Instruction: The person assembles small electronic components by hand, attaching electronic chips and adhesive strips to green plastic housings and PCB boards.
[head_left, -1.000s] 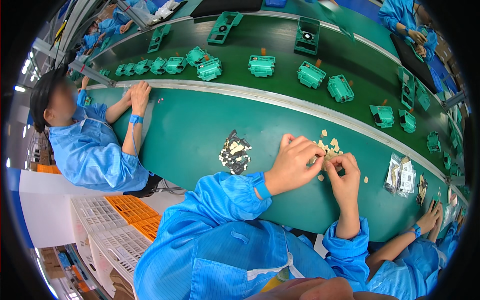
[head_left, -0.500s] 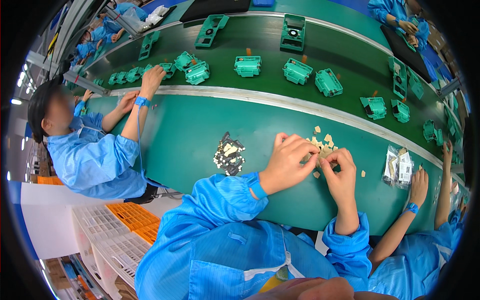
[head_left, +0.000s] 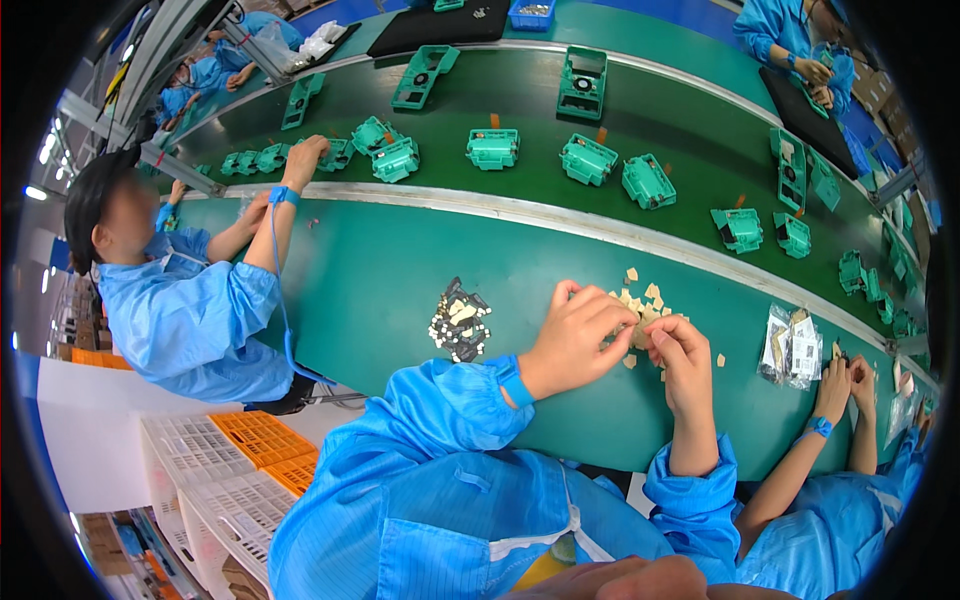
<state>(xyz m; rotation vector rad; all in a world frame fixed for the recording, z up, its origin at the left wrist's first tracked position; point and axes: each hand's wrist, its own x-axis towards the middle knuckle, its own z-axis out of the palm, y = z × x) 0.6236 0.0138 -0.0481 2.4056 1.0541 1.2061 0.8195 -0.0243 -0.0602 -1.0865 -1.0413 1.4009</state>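
Note:
My left hand [head_left: 582,342] and my right hand [head_left: 686,368] meet over a loose pile of small cream-coloured flat pieces [head_left: 652,292] on the green tabletop [head_left: 370,270]. Thumb and forefinger are pinched together on each hand, the fingertips nearly touching. Whatever lies between them is too small and too covered to make out. One cream piece [head_left: 721,360] lies apart, right of my right hand. Left of my left hand sits a heap of small black parts mixed with cream bits [head_left: 461,322]. A blue band [head_left: 514,382] circles my left wrist.
Beyond a pale metal rail [head_left: 520,208], a dark green belt carries several green plastic housings [head_left: 493,148]. Clear plastic bags with labels [head_left: 790,347] lie to the right. A co-worker [head_left: 185,300] sits at left; another person's hands [head_left: 838,385] work at right.
The view has shifted slightly. My right hand turns a little, its fingers still pinched beside my left. At right, a neighbour's hand has come back from the belt to the table.

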